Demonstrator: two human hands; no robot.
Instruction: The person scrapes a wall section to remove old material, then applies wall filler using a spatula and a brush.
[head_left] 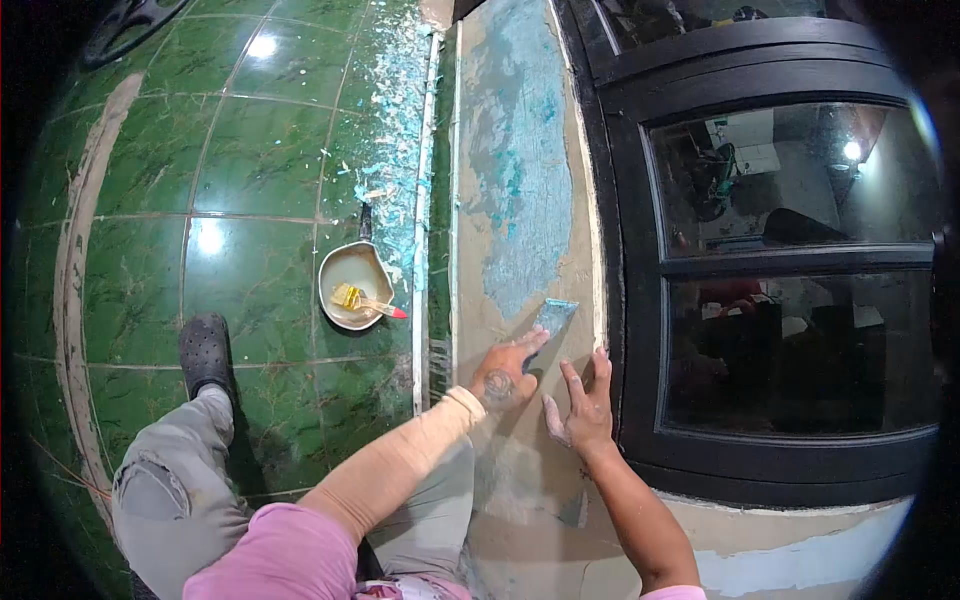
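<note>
My left hand (508, 372) is wrapped round a scraper (556, 316), whose flat blade lies against the wall strip (580, 265). Blue peeling paint (525, 200) covers the part of the strip beyond the blade; nearer to me the surface is bare and grey-brown. Just right of the scraper, my right hand (585, 408) has its fingers spread against the surface and holds nothing. Whitish dust marks its fingers. A pan (338, 272) with pale liquid stands on the floor at the left, with a red-tipped brush (368, 302) resting across it.
Paint flakes (395, 130) are scattered over the green tiled floor (265, 150) beside a pale edge strip (421, 250). A black-framed window (795, 255) borders the right side. My shoe (205, 350) is at the lower left.
</note>
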